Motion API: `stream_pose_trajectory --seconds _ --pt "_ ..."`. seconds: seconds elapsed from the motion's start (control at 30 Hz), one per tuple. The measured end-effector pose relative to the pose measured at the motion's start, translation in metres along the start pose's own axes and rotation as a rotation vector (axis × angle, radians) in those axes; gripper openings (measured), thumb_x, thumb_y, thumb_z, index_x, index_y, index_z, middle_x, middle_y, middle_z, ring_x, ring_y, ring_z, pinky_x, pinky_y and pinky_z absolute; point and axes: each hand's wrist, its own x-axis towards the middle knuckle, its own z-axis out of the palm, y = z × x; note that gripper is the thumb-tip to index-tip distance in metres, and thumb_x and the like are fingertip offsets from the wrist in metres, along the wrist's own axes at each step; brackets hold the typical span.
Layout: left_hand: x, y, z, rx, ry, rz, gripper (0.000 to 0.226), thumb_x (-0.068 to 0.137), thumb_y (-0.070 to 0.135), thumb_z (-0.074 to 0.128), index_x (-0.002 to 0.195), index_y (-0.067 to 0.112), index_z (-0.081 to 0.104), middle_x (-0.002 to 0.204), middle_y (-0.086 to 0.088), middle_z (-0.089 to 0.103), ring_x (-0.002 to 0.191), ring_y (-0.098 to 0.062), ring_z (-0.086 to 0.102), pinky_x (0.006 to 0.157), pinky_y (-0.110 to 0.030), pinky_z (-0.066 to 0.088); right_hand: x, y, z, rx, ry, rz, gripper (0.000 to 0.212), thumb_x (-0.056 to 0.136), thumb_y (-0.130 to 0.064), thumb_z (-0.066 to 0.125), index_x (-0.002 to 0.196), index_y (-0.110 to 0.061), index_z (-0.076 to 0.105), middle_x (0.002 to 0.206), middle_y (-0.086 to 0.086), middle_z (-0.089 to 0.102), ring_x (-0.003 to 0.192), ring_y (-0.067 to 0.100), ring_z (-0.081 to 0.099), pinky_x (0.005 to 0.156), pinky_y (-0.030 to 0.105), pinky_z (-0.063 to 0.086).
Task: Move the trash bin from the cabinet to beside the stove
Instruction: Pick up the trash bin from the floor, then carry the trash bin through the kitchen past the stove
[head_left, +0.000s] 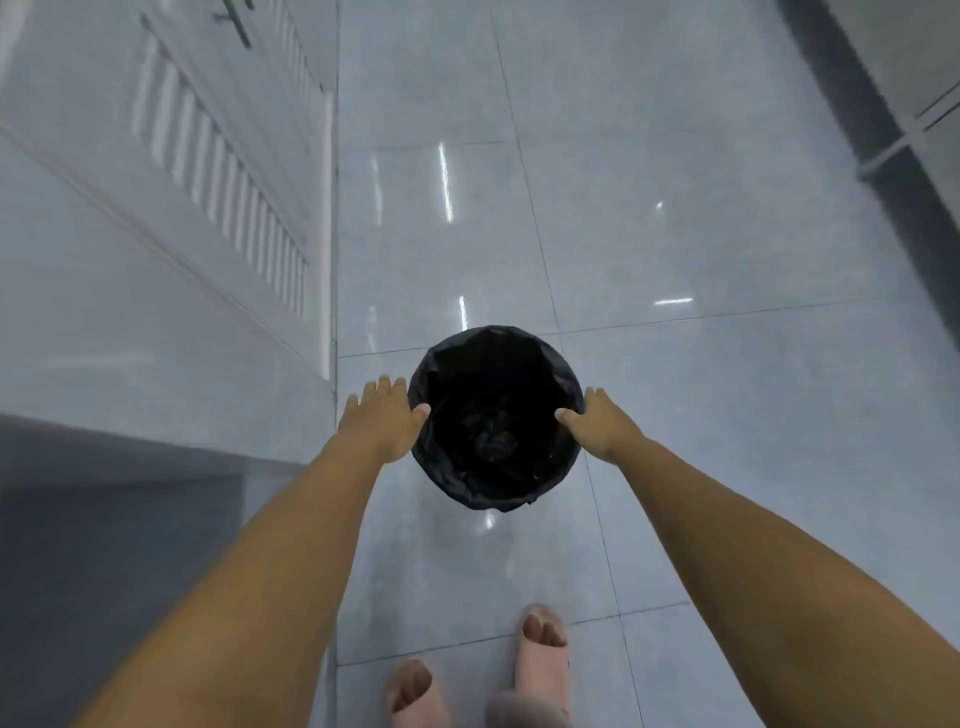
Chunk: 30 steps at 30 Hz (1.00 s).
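Seen from above, straight down the mouth: round trash bin (496, 415), lined with a black bag (498, 493) folded over the rim, upright, long axis vertical, opening toward the camera. Dark, crumpled contents at the bottom, too dim to identify. Whether resting on the floor (675, 234) or lifted just off it, cannot tell.

Placed over glossy grey floor tiles, just right of the white louvred cabinet door (223, 171) and its white edge strip, near a tile joint. Bright light streaks reflected in the tiles around it.

Left hand (382, 421) against the left side of the rim, thumb hooked over the edge onto the bag, remaining fingers (384, 387) spread down the outer wall. Right hand (597, 421) mirrored on the right side, thumb over the rim, other fingers wrapped out of sight behind the wall. Both clamped on the bin, bare forearms stretched forward from the bottom corners.

Below, two feet in pale pink slippers (540, 649) on the tiles, toes pointing toward the bin, well apart from it. Dark baseboard strip (883, 135) running along the upper right.
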Motion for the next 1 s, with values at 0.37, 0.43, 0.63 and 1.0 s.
stream_pose_trajectory --seconds 0.37,0.43,0.63,1.0 --pt "0.078 0.002 0.091 -0.798 -0.016 -0.259 0.067 0.106 0.038 0.048 0.159 0.005 0.026 0.157 -0.018 0.046 0.142 -0.040 0.047 0.113 -0.045 0.040 0.074 0.035 0.053 0.303 0.100 0.132 0.059 0.095 -0.041 0.056 0.141 -0.009 0.039 0.139 0.016 0.055 0.125 0.038 0.055 0.100 0.044 0.046" --pt "0.075 0.011 0.088 -0.929 -0.041 -0.314 0.064 0.106 0.038 0.049 0.157 0.006 0.029 0.155 -0.017 0.047 0.140 -0.038 0.049 0.110 -0.042 0.042 0.070 0.027 0.052 0.379 0.101 0.169 0.063 0.094 -0.043 0.057 0.141 -0.007 0.038 0.140 0.017 0.053 0.125 0.038 0.054 0.100 0.044 0.046" --pt "0.038 0.017 0.048 -1.058 0.000 -0.301 0.064 0.101 0.044 0.055 0.152 0.008 0.043 0.146 -0.011 0.057 0.131 -0.034 0.058 0.098 -0.037 0.048 0.023 -0.001 0.012 0.439 0.115 0.176 0.065 0.095 -0.046 0.054 0.144 -0.007 0.036 0.144 0.017 0.050 0.128 0.039 0.053 0.103 0.046 0.047" --pt "-0.115 0.073 -0.129 -1.091 0.107 -0.207 0.066 0.097 0.049 0.059 0.148 0.007 0.050 0.141 -0.013 0.062 0.127 -0.035 0.061 0.105 -0.043 0.050 -0.147 -0.074 -0.144 0.493 0.139 0.114 0.071 0.094 -0.050 0.054 0.146 -0.008 0.033 0.146 0.018 0.048 0.128 0.039 0.052 0.104 0.047 0.047"
